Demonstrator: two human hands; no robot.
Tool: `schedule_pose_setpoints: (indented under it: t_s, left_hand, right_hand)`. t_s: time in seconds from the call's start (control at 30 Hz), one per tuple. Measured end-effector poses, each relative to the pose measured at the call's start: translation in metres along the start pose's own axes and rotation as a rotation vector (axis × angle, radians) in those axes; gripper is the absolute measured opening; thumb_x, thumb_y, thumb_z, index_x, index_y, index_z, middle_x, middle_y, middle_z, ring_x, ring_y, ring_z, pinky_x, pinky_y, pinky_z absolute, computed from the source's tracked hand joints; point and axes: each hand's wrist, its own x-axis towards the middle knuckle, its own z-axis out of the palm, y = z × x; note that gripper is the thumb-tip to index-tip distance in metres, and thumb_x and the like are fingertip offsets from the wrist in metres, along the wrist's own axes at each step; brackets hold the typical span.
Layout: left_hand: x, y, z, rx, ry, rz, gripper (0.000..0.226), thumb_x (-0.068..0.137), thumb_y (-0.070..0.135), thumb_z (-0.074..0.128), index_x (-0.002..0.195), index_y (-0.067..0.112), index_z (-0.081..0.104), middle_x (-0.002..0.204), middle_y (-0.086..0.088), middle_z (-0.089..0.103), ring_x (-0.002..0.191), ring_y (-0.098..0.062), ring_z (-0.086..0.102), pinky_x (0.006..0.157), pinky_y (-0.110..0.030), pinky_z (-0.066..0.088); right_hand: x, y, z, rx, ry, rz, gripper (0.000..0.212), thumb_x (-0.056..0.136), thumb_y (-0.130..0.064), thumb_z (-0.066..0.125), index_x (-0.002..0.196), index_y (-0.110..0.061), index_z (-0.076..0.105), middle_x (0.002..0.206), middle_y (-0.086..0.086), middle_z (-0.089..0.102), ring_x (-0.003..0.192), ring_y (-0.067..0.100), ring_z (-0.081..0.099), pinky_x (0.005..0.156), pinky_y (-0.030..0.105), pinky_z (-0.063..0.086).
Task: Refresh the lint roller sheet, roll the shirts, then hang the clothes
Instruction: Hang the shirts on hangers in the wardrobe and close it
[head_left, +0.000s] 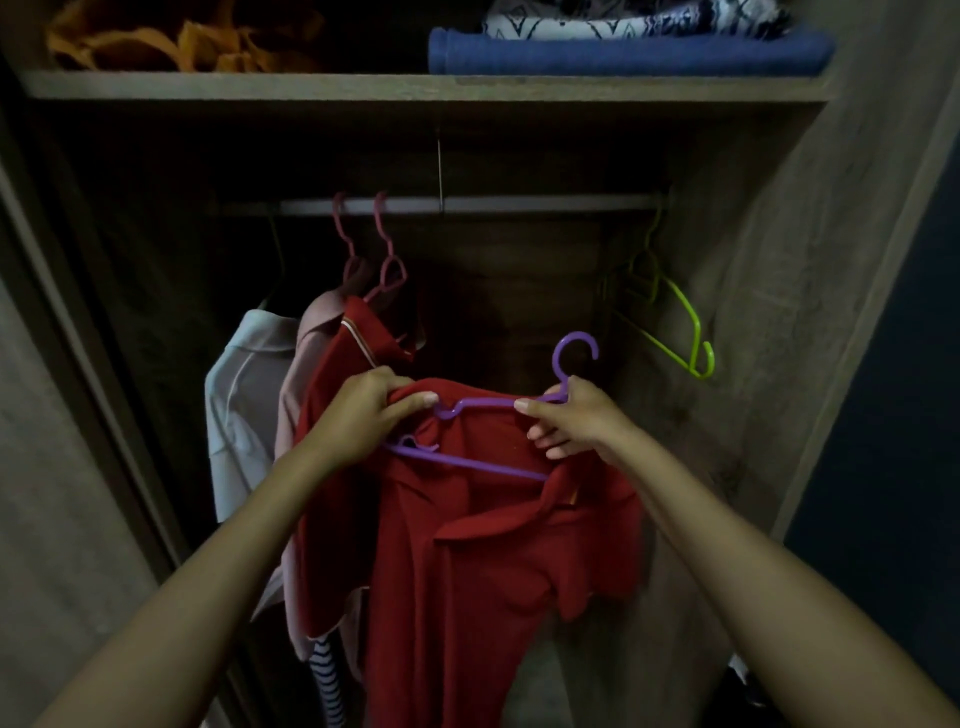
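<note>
Hanging stage: my left hand (363, 415) grips the red polo shirt (467, 545), my right hand (566, 421) holds the purple plastic hanger (483, 402). Three shirts already on the metal rail (519, 204); this one isn't.

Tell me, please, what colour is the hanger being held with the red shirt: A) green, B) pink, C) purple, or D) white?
C: the hanger that the left hand and right hand hold against the red shirt is purple.
</note>
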Motion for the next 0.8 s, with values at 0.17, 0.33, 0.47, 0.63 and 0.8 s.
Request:
schedule_pose_setpoints:
  t_s: [0.17,0.33,0.47,0.63,0.8]
  left_hand:
    - [-0.008,-0.021,-0.012,0.164,0.131,0.032,0.021,0.088,0.018,0.061,0.104,0.011,0.072,0.087,-0.012,0.062,0.083,-0.029,0.06,0.075,-0.029,0.039]
    - [-0.003,-0.009,-0.007,0.204,0.14,-0.014,0.022,0.09,0.021,0.055,0.1,0.011,0.071,0.091,-0.014,0.064,0.089,-0.032,0.061,0.079,-0.034,0.046]
    - [0.005,0.027,0.002,0.045,0.112,-0.037,0.027,0.091,0.036,0.056,0.103,0.017,0.07,0.099,-0.004,0.07,0.094,-0.021,0.064,0.083,-0.03,0.046]
    - [0.009,0.034,0.005,0.072,-0.11,-0.019,0.048,0.087,0.057,0.053,0.114,0.02,0.069,0.103,-0.004,0.069,0.097,-0.017,0.064,0.084,-0.027,0.047]
    - [0.009,0.021,0.019,0.044,-0.469,-0.063,0.036,0.091,0.044,0.056,0.114,0.017,0.063,0.101,0.002,0.066,0.093,-0.014,0.061,0.078,-0.025,0.044]
  right_hand:
    - [0.006,0.004,-0.008,-0.169,0.057,0.051,0.035,0.085,-0.036,0.069,0.103,-0.006,0.063,0.065,0.006,0.063,0.062,0.016,0.059,0.055,0.034,0.057]
    - [0.008,-0.002,0.01,-0.387,0.179,-0.012,0.041,0.082,-0.043,0.071,0.099,-0.009,0.055,0.056,-0.001,0.066,0.06,0.025,0.07,0.064,0.042,0.061]
    - [0.009,-0.006,0.034,-0.573,0.227,-0.104,0.048,0.077,-0.049,0.072,0.097,-0.011,0.049,0.075,0.007,0.072,0.064,0.027,0.071,0.072,0.042,0.058]
    - [0.006,-0.015,0.036,-0.494,0.148,-0.172,0.041,0.08,-0.042,0.072,0.095,-0.011,0.048,0.071,0.005,0.07,0.067,0.026,0.07,0.062,0.039,0.057]
    - [0.005,-0.011,0.034,-0.509,0.2,-0.231,0.044,0.076,-0.048,0.074,0.089,-0.015,0.048,0.068,0.002,0.07,0.063,0.018,0.063,0.068,0.041,0.056]
